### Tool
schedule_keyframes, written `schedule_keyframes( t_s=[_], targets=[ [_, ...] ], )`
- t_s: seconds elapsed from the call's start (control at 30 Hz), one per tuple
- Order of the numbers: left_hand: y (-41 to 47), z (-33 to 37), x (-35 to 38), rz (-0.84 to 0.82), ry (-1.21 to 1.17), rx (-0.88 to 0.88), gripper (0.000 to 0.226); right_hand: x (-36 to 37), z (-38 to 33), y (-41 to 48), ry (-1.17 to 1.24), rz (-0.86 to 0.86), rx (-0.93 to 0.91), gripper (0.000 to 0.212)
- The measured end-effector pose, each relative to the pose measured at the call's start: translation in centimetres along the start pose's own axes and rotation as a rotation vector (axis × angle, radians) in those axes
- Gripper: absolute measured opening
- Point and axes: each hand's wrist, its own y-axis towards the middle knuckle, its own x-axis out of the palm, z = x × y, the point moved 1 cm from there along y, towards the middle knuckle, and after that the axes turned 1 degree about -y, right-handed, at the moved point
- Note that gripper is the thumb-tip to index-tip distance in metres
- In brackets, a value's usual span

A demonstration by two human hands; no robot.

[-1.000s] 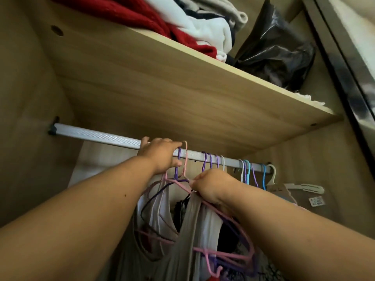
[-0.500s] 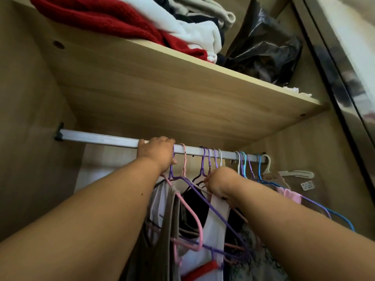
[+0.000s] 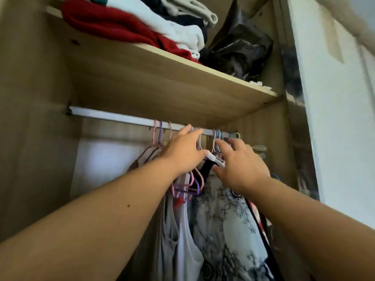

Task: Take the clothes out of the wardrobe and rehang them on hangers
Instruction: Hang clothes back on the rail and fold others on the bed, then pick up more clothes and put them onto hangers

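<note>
Pale wood grain on the shelf (image 3: pixel 162 84); on it a red knit (image 3: pixel 113 27), white folded cloth (image 3: pixel 182 35) and a glossy black bag (image 3: pixel 239 47). Silver on the rail (image 3: pixel 113 116), pink and purple on the hangers (image 3: pixel 156 134). Plain grey top (image 3: pixel 172 240) beside a white garment (image 3: pixel 227 220) printed with black branching lines.

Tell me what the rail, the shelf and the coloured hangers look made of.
Rail: metal, likely aluminium, matte silver with a pale sheen.
Shelf: board with a wood-grain laminate face and a paler front edge.
Hangers: thin pink and purple wire, probably plastic-coated; blur leaves it open.
</note>
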Motion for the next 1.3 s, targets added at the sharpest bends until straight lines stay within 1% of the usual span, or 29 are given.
schedule_keyframes(
  t_s=[0.07, 0.13, 0.3, 0.47, 0.57, 0.63, 0.8, 0.9, 1.0, 1.07, 1.13, 1.2, 1.3],
  targets=[
    [-3.3, 3.1, 1.3, -0.038, -0.088, 0.038, 0.069, -1.7, 2.2, -4.1, -0.043, -0.023, 0.044, 0.075],
    [-7.1, 6.6, 3.1, -0.125, -0.152, 0.076, 0.071, -3.4, 4.5, -8.8, -0.093, -0.074, 0.09, 0.08],
    [-17.2, 15.2, 7.9, -0.348, -0.226, 0.202, 0.076, -8.2, 9.4, -21.9, -0.275, -0.248, 0.218, 0.085],
    [-28.2, 23.4, 12.1, -0.6, -0.328, 0.367, 0.07, -13.0, 12.1, -36.1, -0.367, -0.415, 0.451, 0.085],
    [-34.7, 27.2, 13.6, -0.728, -0.397, 0.49, 0.07, -15.8, 11.6, -44.1, -0.423, -0.496, 0.618, 0.083],
    [-39.1, 29.2, 13.8, -0.818, -0.465, 0.556, 0.069, -17.8, 10.0, -48.9, -0.469, -0.523, 0.75, 0.081],
    [-48.5, 30.7, 11.9, -0.975, -0.587, 0.729, 0.07, -21.4, 2.7, -58.6, -0.561, -0.606, 1.058, 0.076],
    [-53.6, 29.1, 9.8, -1.037, -0.61, 0.844, 0.071, -22.1, -4.0, -63.4, -0.577, -0.589, 1.232, 0.071],
    [-58.7, 26.8, 7.3, -1.109, -0.659, 0.978, 0.07, -22.4, -12.4, -67.7, -0.567, -0.589, 1.413, 0.073],
    [-61.6, 25.7, 5.2, -1.137, -0.671, 1.042, 0.068, -22.8, -17.3, -69.7, -0.564, -0.586, 1.501, 0.073],
    [-64.3, 25.2, 1.9, -1.194, -0.712, 1.094, 0.067, -24.1, -22.1, -71.2, -0.596, -0.579, 1.58, 0.073],
    [-67.2, 25.2, -2.2, -1.24, -0.751, 1.184, 0.067, -26.1, -27.0, -72.6, -0.646, -0.541, 1.652, 0.073],
    [-71.5, 25.3, -8.3, -1.261, -0.83, 1.343, 0.065, -29.5, -33.8, -74.8, -0.723, -0.469, 1.772, 0.074]
  ],
)
